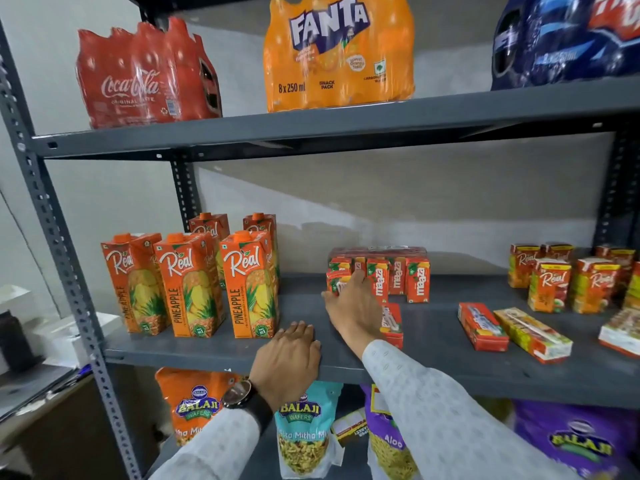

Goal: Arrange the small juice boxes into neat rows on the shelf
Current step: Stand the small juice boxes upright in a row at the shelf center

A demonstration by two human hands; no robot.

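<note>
Small red Maaza juice boxes (398,278) stand in rows at the middle of the grey shelf (214,351). My right hand (355,303) reaches to the front-left box of that group (334,282) and its fingers are closed around it. Another small red box (393,323) lies flat just right of my wrist. Two more lie flat further right: a red one (482,327) and a yellow-green one (531,334). Small Real boxes (568,278) stand at the far right. My left hand (287,362) rests flat on the shelf's front edge, holding nothing.
Tall Real pineapple cartons (188,282) stand at the left of the shelf. Coca-Cola (145,77), Fanta (337,53) and blue bottle packs (568,39) fill the shelf above. Balaji snack bags (301,434) sit below. A slotted upright (52,237) frames the left side.
</note>
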